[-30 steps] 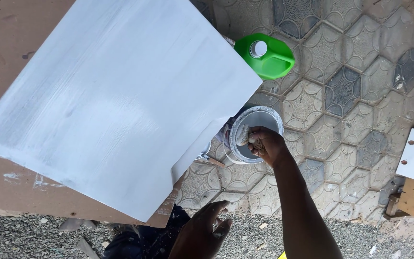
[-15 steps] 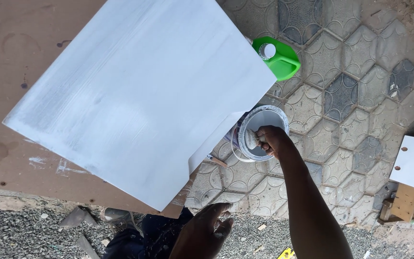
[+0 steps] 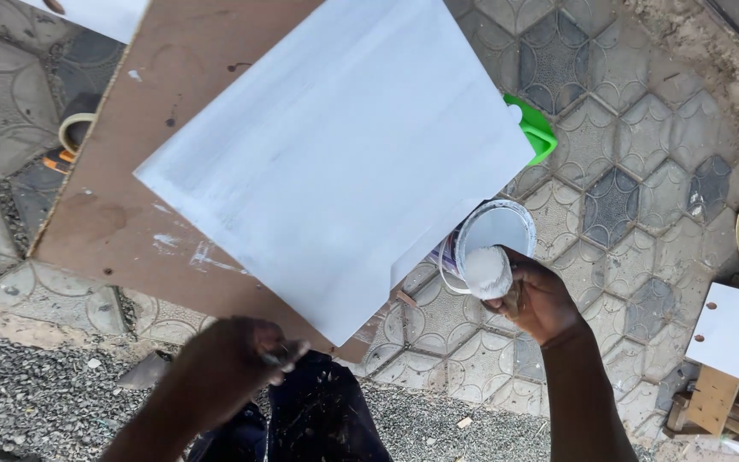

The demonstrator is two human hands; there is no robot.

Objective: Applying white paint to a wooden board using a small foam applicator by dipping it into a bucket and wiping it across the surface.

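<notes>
- The right hand (image 3: 542,301) is closed around a paint-soaked white wad (image 3: 487,272), sponge or cloth, I cannot tell which, held at its fingertips.
- Just beyond the wad sits a white paint bucket (image 3: 506,224) on the patterned paving (image 3: 635,171); the wad overlaps its near rim.
- The left hand (image 3: 226,364) hangs blurred, fingers loosely curled and holding nothing that I can see, just below the near edge of a brown board (image 3: 121,214).
- On that board, beyond the left hand, lies a white-painted panel (image 3: 335,162).
- A green jug (image 3: 537,130) peeks from behind the panel's far corner, beyond the bucket.
</notes>
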